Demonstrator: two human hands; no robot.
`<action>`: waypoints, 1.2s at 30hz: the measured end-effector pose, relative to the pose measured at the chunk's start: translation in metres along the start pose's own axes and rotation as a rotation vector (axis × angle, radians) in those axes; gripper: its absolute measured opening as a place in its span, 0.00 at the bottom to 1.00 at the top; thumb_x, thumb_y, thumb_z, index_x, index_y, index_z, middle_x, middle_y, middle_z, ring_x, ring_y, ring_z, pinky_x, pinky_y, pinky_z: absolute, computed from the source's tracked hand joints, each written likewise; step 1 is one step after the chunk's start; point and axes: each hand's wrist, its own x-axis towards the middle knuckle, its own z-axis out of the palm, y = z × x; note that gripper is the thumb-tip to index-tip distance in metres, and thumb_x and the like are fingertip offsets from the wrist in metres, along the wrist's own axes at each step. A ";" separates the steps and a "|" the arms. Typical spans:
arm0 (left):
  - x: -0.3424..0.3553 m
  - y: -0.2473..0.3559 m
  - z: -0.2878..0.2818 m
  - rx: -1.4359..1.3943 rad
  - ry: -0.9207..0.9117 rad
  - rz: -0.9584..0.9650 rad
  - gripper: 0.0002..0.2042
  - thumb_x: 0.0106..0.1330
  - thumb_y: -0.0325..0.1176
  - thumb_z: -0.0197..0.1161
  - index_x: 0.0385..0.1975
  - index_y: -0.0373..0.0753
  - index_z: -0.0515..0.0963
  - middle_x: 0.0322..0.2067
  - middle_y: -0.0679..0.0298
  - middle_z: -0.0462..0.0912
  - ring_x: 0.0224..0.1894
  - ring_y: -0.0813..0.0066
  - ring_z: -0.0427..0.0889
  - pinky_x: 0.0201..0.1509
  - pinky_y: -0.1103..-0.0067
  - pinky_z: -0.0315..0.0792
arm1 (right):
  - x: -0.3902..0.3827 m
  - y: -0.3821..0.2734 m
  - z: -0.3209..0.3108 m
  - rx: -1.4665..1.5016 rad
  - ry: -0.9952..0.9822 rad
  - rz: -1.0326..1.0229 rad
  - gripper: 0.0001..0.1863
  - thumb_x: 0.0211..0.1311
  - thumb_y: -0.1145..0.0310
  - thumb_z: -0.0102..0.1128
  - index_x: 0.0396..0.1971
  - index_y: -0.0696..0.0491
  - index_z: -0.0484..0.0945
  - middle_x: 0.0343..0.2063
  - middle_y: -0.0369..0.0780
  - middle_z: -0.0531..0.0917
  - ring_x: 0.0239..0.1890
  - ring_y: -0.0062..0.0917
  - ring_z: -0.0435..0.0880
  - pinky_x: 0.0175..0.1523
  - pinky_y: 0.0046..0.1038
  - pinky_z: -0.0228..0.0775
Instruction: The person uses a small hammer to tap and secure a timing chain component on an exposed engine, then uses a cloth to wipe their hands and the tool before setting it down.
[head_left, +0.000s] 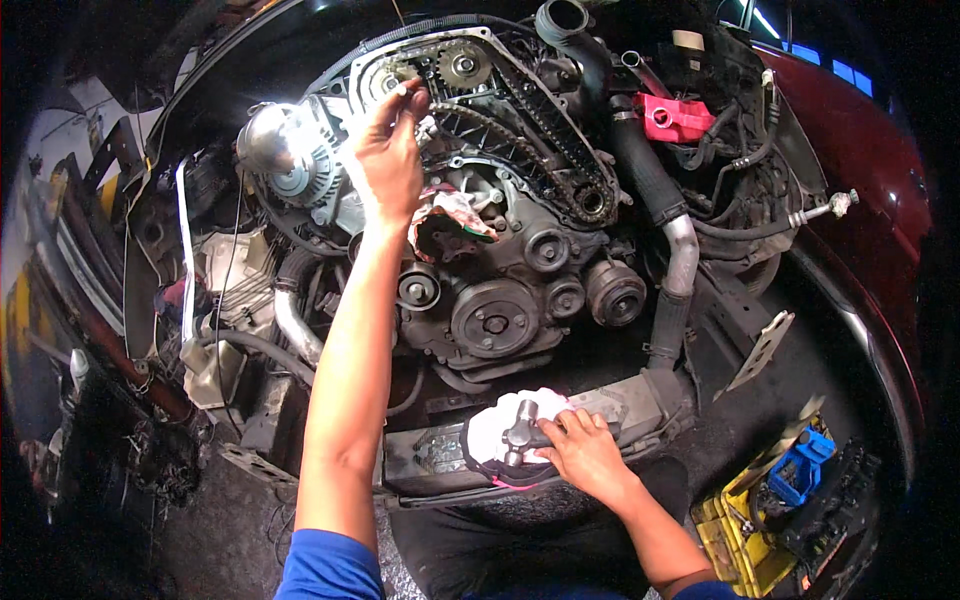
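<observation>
Harsh glare on left hand (pixel 388 155), strip light (pixel 766 22) upper right, dim surroundings, dark curved rim

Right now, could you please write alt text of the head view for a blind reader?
A person's left hand is at the upper gears of an opened engine, while the right hand holds a hammer over a white cloth on the front crossbar. Pulleys sit below the gears; a red plastic part is at upper right.
</observation>
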 end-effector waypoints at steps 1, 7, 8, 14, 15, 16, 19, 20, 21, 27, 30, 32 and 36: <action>0.004 -0.005 0.002 -0.041 -0.010 -0.015 0.11 0.73 0.28 0.66 0.52 0.34 0.85 0.43 0.61 0.90 0.46 0.79 0.86 0.54 0.80 0.77 | 0.000 0.000 -0.001 0.001 -0.005 0.002 0.24 0.63 0.53 0.68 0.55 0.49 0.80 0.43 0.39 0.78 0.48 0.35 0.78 0.54 0.39 0.68; 0.051 -0.008 0.007 0.321 -0.128 0.260 0.09 0.70 0.32 0.69 0.46 0.37 0.87 0.37 0.60 0.91 0.38 0.77 0.87 0.47 0.79 0.77 | 0.002 0.002 -0.001 -0.001 0.016 -0.014 0.24 0.62 0.52 0.68 0.54 0.48 0.81 0.41 0.38 0.77 0.47 0.34 0.77 0.51 0.38 0.67; 0.057 -0.004 0.009 0.326 -0.146 0.278 0.09 0.70 0.33 0.69 0.45 0.38 0.88 0.36 0.59 0.90 0.37 0.77 0.87 0.46 0.79 0.77 | 0.002 0.002 -0.003 0.007 0.002 0.002 0.24 0.62 0.53 0.69 0.54 0.48 0.81 0.42 0.39 0.78 0.47 0.34 0.78 0.52 0.38 0.68; 0.085 0.002 0.003 0.563 -0.312 0.391 0.11 0.68 0.37 0.70 0.48 0.46 0.88 0.35 0.59 0.90 0.35 0.72 0.89 0.41 0.75 0.80 | 0.003 0.002 -0.003 0.032 0.008 0.008 0.23 0.61 0.54 0.70 0.53 0.47 0.81 0.42 0.39 0.78 0.47 0.34 0.78 0.51 0.38 0.68; 0.084 0.005 0.003 0.684 -0.397 0.251 0.12 0.66 0.21 0.63 0.48 0.36 0.85 0.38 0.52 0.90 0.41 0.59 0.90 0.48 0.72 0.80 | 0.002 0.004 -0.003 0.029 0.003 0.014 0.23 0.61 0.54 0.70 0.53 0.47 0.81 0.42 0.39 0.78 0.47 0.34 0.78 0.51 0.38 0.68; 0.086 -0.001 -0.001 0.692 -0.397 0.249 0.12 0.66 0.21 0.63 0.48 0.36 0.85 0.38 0.52 0.90 0.41 0.59 0.90 0.48 0.72 0.80 | 0.003 0.002 -0.004 0.030 0.007 0.010 0.23 0.61 0.55 0.70 0.53 0.47 0.81 0.42 0.39 0.78 0.47 0.34 0.78 0.51 0.38 0.68; 0.087 -0.008 -0.006 0.545 -0.409 0.280 0.14 0.63 0.17 0.64 0.48 0.32 0.83 0.37 0.54 0.90 0.41 0.73 0.89 0.46 0.77 0.80 | 0.004 0.001 -0.003 0.034 0.018 -0.002 0.23 0.60 0.55 0.70 0.53 0.48 0.81 0.42 0.39 0.78 0.47 0.34 0.77 0.51 0.38 0.68; 0.089 -0.016 -0.007 0.543 -0.410 0.276 0.14 0.63 0.17 0.64 0.48 0.32 0.83 0.37 0.54 0.90 0.41 0.73 0.89 0.46 0.77 0.80 | 0.005 0.001 -0.002 0.034 0.026 -0.006 0.23 0.60 0.55 0.70 0.53 0.48 0.81 0.42 0.39 0.78 0.47 0.34 0.77 0.51 0.38 0.67; 0.092 -0.024 -0.009 0.434 -0.440 0.236 0.13 0.63 0.17 0.65 0.47 0.31 0.84 0.36 0.54 0.91 0.41 0.74 0.89 0.46 0.78 0.80 | 0.005 0.001 -0.001 0.034 0.021 -0.004 0.23 0.60 0.55 0.70 0.53 0.48 0.81 0.42 0.39 0.78 0.47 0.34 0.77 0.51 0.38 0.67; 0.093 -0.008 -0.004 0.445 -0.496 0.292 0.14 0.62 0.16 0.64 0.47 0.31 0.84 0.37 0.57 0.91 0.41 0.74 0.90 0.45 0.78 0.81 | 0.003 0.004 -0.001 0.026 0.030 -0.006 0.23 0.62 0.54 0.69 0.55 0.47 0.80 0.40 0.38 0.77 0.46 0.33 0.77 0.49 0.38 0.66; 0.092 -0.002 -0.003 0.563 -0.496 0.290 0.14 0.62 0.15 0.62 0.47 0.31 0.84 0.38 0.55 0.91 0.41 0.73 0.90 0.45 0.77 0.81 | 0.003 0.004 -0.001 0.025 0.038 -0.013 0.23 0.62 0.53 0.69 0.55 0.47 0.81 0.40 0.38 0.77 0.46 0.33 0.77 0.49 0.38 0.66; 0.097 -0.013 -0.009 0.269 -0.527 0.180 0.14 0.62 0.16 0.61 0.46 0.32 0.84 0.39 0.53 0.91 0.41 0.71 0.91 0.46 0.76 0.81 | 0.005 0.001 -0.001 0.040 0.036 -0.020 0.23 0.62 0.53 0.69 0.54 0.48 0.81 0.40 0.38 0.77 0.45 0.33 0.77 0.49 0.38 0.66; 0.094 -0.007 -0.004 0.478 -0.547 0.286 0.14 0.62 0.17 0.61 0.46 0.33 0.85 0.40 0.52 0.91 0.42 0.68 0.91 0.47 0.74 0.82 | 0.004 0.003 -0.001 0.033 0.031 -0.010 0.23 0.62 0.53 0.69 0.54 0.48 0.81 0.40 0.38 0.77 0.45 0.33 0.77 0.49 0.38 0.66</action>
